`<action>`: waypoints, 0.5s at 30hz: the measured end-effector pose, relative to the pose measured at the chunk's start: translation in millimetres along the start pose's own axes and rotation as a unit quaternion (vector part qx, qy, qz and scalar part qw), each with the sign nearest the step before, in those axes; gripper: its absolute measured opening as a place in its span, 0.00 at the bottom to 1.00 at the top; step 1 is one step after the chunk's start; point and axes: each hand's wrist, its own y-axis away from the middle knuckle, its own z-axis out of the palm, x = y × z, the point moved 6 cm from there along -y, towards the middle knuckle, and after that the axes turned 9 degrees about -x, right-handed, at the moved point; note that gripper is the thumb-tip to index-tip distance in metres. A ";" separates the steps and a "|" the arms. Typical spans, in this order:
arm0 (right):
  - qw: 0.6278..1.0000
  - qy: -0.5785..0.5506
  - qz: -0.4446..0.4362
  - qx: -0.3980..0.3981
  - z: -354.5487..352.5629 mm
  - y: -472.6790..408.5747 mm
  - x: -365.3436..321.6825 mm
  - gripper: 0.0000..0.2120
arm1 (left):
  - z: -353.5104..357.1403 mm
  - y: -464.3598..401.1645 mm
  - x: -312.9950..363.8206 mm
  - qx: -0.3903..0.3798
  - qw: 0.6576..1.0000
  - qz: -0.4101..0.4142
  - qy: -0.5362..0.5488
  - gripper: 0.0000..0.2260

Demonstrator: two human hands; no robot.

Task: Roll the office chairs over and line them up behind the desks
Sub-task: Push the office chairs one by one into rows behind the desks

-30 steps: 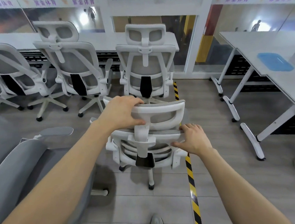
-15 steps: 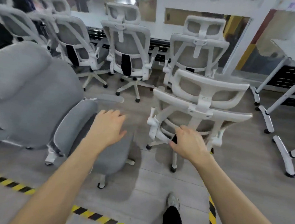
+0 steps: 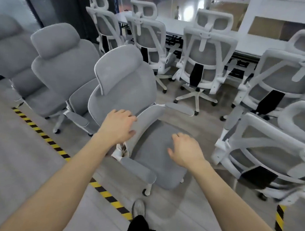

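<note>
A grey padded office chair (image 3: 127, 80) stands in front of me, turned so its seat faces right. My left hand (image 3: 119, 126) reaches to the edge of its backrest, fingers loosely bent, and whether it touches the fabric is unclear. My right hand (image 3: 185, 149) hovers over the grey seat (image 3: 155, 159), fingers spread and holding nothing. The white mesh chair (image 3: 265, 153) I held a second ago stands free at the right. A row of white mesh chairs (image 3: 205, 63) lines the long white desk (image 3: 245, 42) along the far window.
Two more grey padded chairs (image 3: 60, 68) stand close together at the left. Yellow-black floor tape (image 3: 58, 148) runs diagonally under me, with another strip at the lower right. My shoe (image 3: 138, 210) is just behind the grey chair's caster.
Both hands let go of the white mesh chair's headrest. I turned left, and the hands moved over the grey padded chair, the left one to its backrest edge.
</note>
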 end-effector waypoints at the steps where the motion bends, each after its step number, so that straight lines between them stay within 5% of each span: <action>1: 1.000 0.002 -0.008 0.000 2.5 -21.5 -15.2 0.18 | -0.4 -13.8 -24.1 0.011 1.000 0.006 -0.002 0.19; 10: 0.995 -0.069 -0.069 -0.026 14.5 -205.0 -155.8 0.22 | -27.4 -177.4 -214.7 0.038 0.996 0.080 -0.023 0.16; 15: 0.988 -0.110 -0.099 -0.042 12.6 -255.6 -222.0 0.40 | -12.3 -233.2 -258.8 -0.049 0.995 0.065 0.060 0.23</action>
